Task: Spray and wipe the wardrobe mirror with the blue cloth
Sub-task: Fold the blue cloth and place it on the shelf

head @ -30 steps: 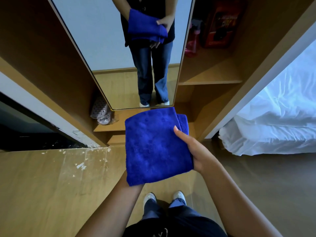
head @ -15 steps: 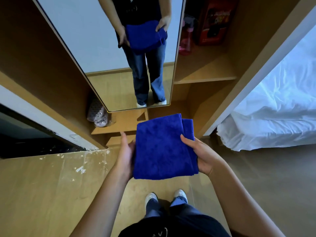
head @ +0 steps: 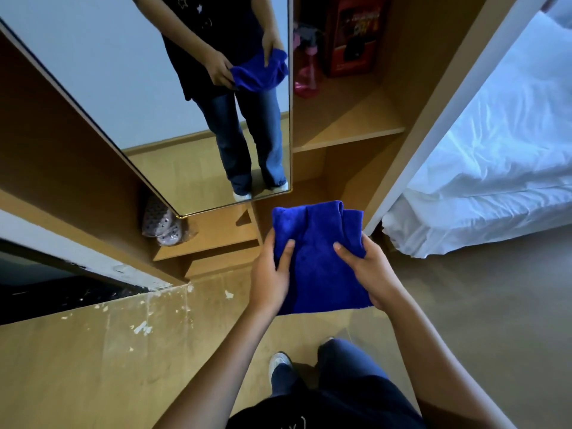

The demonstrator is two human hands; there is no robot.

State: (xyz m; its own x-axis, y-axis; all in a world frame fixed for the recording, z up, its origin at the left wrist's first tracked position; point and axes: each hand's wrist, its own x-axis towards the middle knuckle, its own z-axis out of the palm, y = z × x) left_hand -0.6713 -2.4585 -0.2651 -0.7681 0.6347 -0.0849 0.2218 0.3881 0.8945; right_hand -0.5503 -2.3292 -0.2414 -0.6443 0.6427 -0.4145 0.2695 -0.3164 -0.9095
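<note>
Straight ahead of you the wardrobe mirror (head: 173,97) leans in the wooden wardrobe (head: 62,144), its thin gold frame edge running down to a bottom corner just above the low step shelf (head: 216,230). Right of the mirror's edge sits an open shelf (head: 346,125) with a pink spray bottle (head: 306,72) and a red box (head: 356,35) on it. A bagged pair of slippers (head: 161,221) lies left of the mirror's foot. Bare wooden floor (head: 93,351) spreads between your feet and the wardrobe base; a white bed (head: 495,156) closes off your right side, near the wardrobe's side panel.

Both your arms reach forward at waist height. Your left hand (head: 272,274) grips the blue cloth (head: 322,261) at its left edge, thumb on top, fingers curled under. Your right hand (head: 368,270) grips the right edge the same way, thumb across the front.

Cloth is folded into a rough rectangle, plush deep blue, top edge bunched with a second fold showing at the upper right. It's held in the air in front of the wardrobe's base, apart from the glass.
</note>
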